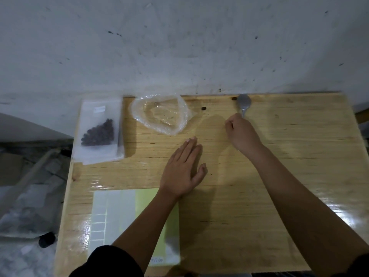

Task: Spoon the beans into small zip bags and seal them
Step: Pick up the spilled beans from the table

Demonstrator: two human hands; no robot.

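A small clear zip bag [99, 131] with dark beans [98, 133] inside lies on a stack of more bags at the table's far left corner. Beside it sits a crumpled clear plastic bag [160, 114], open and nearly empty. Two loose beans [203, 108] lie near the far edge. My right hand [241, 132] is closed around the handle of a metal spoon [243, 103], whose bowl rests on the wood by the wall. My left hand [184, 168] lies flat on the table with fingers extended, holding nothing.
The wooden table [279, 156] stands against a scuffed white wall. A sheet of white and pale green labels [119, 212] lies at the near left under my left forearm. Grey bags and clutter sit on the floor to the left.
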